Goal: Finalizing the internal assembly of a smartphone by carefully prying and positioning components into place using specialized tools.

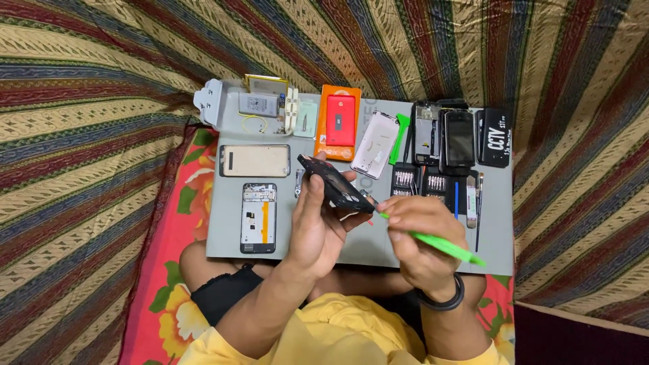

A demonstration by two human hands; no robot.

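My left hand (316,226) holds a dark opened phone (334,182), tilted, above the grey work mat (226,230). My right hand (419,236) grips a bright green plastic pry tool (443,247) whose tip touches the phone's lower right corner. A black band sits on my right wrist. Both hands are over the mat's near middle.
On the mat lie an open phone frame (259,217), a gold back cover (255,161), a red phone on an orange case (340,122), a silver cover (375,145), another green pry tool (399,137), screwdriver bit sets (419,181), black phones (460,138) and a white parts tray (260,107). Striped cloth surrounds the mat.
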